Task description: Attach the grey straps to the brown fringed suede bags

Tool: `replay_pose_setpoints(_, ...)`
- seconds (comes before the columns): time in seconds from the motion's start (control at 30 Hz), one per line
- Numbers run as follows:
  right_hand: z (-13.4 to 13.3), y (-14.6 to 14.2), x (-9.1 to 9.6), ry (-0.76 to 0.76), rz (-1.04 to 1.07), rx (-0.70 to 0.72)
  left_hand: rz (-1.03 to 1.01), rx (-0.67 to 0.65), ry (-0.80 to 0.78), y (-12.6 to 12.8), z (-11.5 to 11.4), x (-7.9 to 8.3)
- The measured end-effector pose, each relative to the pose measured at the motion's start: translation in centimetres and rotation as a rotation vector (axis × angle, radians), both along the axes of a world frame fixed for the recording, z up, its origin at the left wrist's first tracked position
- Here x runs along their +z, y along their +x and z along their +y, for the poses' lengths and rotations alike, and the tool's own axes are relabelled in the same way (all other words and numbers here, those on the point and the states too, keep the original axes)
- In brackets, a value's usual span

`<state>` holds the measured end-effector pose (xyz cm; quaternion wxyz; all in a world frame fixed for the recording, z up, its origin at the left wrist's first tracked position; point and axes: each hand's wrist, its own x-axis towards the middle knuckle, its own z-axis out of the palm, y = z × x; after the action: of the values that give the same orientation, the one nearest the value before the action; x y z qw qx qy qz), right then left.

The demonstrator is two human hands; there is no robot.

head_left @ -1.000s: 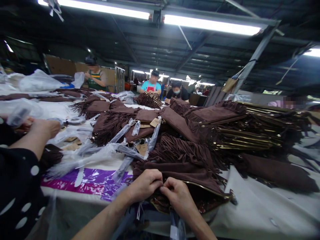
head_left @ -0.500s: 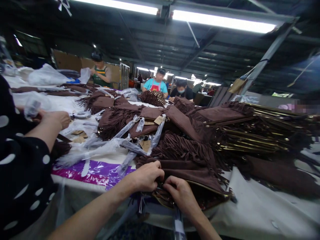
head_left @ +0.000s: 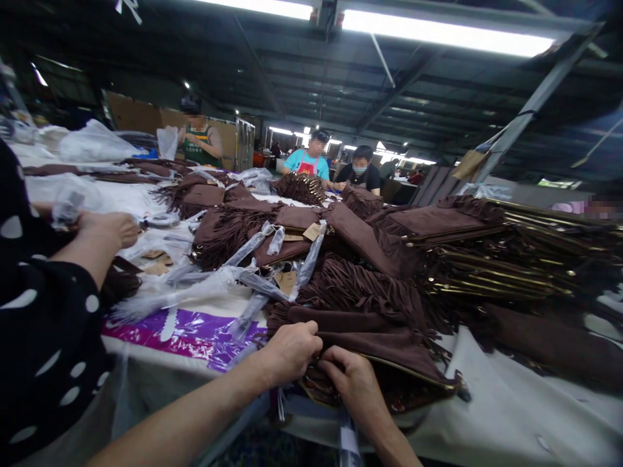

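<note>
A dark brown fringed bag [head_left: 370, 331] lies at the table's near edge, its brass zip opening toward me and gaping. My left hand [head_left: 293, 350] is closed at the left end of that opening, fingers curled on the bag's edge. Close beside it my right hand [head_left: 353, 379] pinches the same edge, thumb against forefinger. The small part between the fingertips is hidden. Below my right wrist hangs a plastic-wrapped strip [head_left: 348, 441] with a white label. White strings [head_left: 281, 403] dangle under my left hand.
More fringed bags [head_left: 360, 237] lie behind, with wrapped straps and card tags [head_left: 285, 280]. A tall stack of bags [head_left: 491, 269] stands right. Purple plastic film [head_left: 195, 334] covers the front left. A co-worker in a dotted sleeve [head_left: 53, 318] works close at left; several people sit or stand beyond.
The view has shifted slightly, so the scene sits a little farther right. My hands stay at the bag's opening with almost the same grip. A person at the back has raised their head.
</note>
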<state>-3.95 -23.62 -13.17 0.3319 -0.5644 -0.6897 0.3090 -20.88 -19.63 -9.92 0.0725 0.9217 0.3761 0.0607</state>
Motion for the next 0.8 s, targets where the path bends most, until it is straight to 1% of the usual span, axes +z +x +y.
replay_pose_setpoints(0.1,-0.3,-0.1,-0.1,0.077,-0.074,-0.02,0.054,-0.03,0.037,0.3,-0.3,0.2)
replay_pose_setpoints(0.2,-0.3,-0.3,-0.2,0.129,-0.087,-0.013,0.119,-0.08,0.101,0.8,-0.8,0.3)
replay_pose_setpoints(0.27,-0.3,-0.3,0.0,0.14,-0.09,-0.007,0.125,-0.113,0.133,0.9,-0.8,0.3)
replay_pose_setpoints(0.33,-0.3,-0.2,0.6,0.125,-0.11,0.01,0.106,-0.12,0.118,0.6,-0.6,0.4)
replay_pose_setpoints(0.4,-0.4,0.2,1.9,0.105,-0.15,0.055,0.024,-0.128,0.05,0.1,-0.1,1.0)
replay_pose_setpoints(0.43,-0.4,0.5,2.9,0.105,-0.166,0.083,-0.05,-0.145,0.004,-0.2,0.3,1.5)
replay_pose_setpoints(0.5,-0.2,1.2,5.5,0.128,-0.157,0.122,-0.251,-0.201,-0.083,-0.7,1.0,3.1)
replay_pose_setpoints(0.57,0.5,1.7,8.4,0.148,-0.04,0.107,-0.452,-0.234,-0.12,-0.7,1.8,5.2)
replay_pose_setpoints(0.6,1.0,1.9,9.8,0.147,0.052,0.078,-0.538,-0.215,-0.114,-0.6,2.1,6.2)
replay_pose_setpoints(0.63,1.7,2.0,11.0,0.136,0.159,0.041,-0.616,-0.167,-0.107,-0.3,2.4,7.1)
replay_pose_setpoints(0.67,2.4,2.0,11.9,0.104,0.287,0.003,-0.691,-0.094,-0.127,0.1,2.6,7.8)
replay_pose_setpoints(0.7,3.2,1.9,12.6,0.055,0.418,-0.029,-0.771,-0.007,-0.195,0.6,2.8,8.3)
replay_pose_setpoints(0.73,3.9,1.8,12.9,-0.001,0.536,-0.05,-0.859,0.082,-0.321,1.1,2.9,8.5)
replay_pose_setpoints(0.8,4.9,1.4,12.7,-0.105,0.703,-0.057,-1.059,0.219,-0.696,2.1,3.0,8.3)
